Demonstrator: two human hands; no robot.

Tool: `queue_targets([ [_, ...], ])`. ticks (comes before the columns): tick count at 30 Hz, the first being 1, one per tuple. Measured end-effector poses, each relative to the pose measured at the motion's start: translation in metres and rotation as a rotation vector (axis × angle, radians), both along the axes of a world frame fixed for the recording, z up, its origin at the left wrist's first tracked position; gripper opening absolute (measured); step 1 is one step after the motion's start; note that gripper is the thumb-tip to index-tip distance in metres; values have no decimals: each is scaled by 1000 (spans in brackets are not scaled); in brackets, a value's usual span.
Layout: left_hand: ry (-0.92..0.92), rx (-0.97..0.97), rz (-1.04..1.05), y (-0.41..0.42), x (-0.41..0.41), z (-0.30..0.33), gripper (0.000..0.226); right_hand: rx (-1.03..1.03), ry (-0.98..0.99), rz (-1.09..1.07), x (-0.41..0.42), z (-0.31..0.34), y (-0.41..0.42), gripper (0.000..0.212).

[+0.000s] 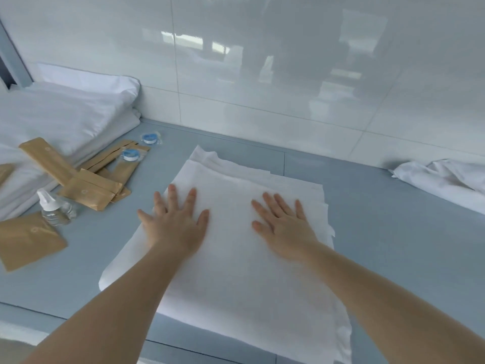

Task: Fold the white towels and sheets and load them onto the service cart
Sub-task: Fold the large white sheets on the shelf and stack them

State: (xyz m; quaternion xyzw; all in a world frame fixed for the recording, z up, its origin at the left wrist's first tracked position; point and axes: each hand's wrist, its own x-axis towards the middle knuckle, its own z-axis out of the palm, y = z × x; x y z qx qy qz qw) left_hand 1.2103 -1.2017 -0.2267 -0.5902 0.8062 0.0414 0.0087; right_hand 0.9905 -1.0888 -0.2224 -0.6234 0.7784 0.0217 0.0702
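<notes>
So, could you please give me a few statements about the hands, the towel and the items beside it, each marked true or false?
1. Both hands, left and right, lie flat on the towel. True.
2. The right hand grips the bottle. False: the bottle stands untouched, left of the towel.
3. Brown packets lie left of the towel. True.
4. The stacked linen sits to the right. False: it is on the left.

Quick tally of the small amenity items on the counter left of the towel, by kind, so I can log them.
Tan paper packets: at least 5 in view; the overlapped ones are hard to separate
Blue-and-white round wrapped items: 2
Clear bottle with white cap: 1
Total: at least 8
</notes>
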Motion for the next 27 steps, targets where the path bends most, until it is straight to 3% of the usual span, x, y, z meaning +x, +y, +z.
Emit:
queue_targets([
  [2,-8,10,22,13,-6,2,67,62,44,-201,-33,10,24,56],
  [5,14,52,-112,55,-24,0,73,85,37,-259,-43,19,50,57],
  [9,28,83,-303,113,-33,-9,83,-294,-205,-496,-21,25,105,40],
  [11,18,67,-309,123,-32,-10,83,-306,-358,-651,-12,24,135,26],
  [15,3,35,-288,127,-32,-7,80,-200,-515,-684,19,11,164,32],
  [20,9,28,-257,129,-30,-6,79,-427,-579,-723,31,5,172,31],
  [23,13,40,-231,129,-31,-5,79,-489,-546,-725,38,2,182,33],
  [27,5,30,-234,132,-32,-5,78,-408,-430,-754,39,-1,185,27],
])
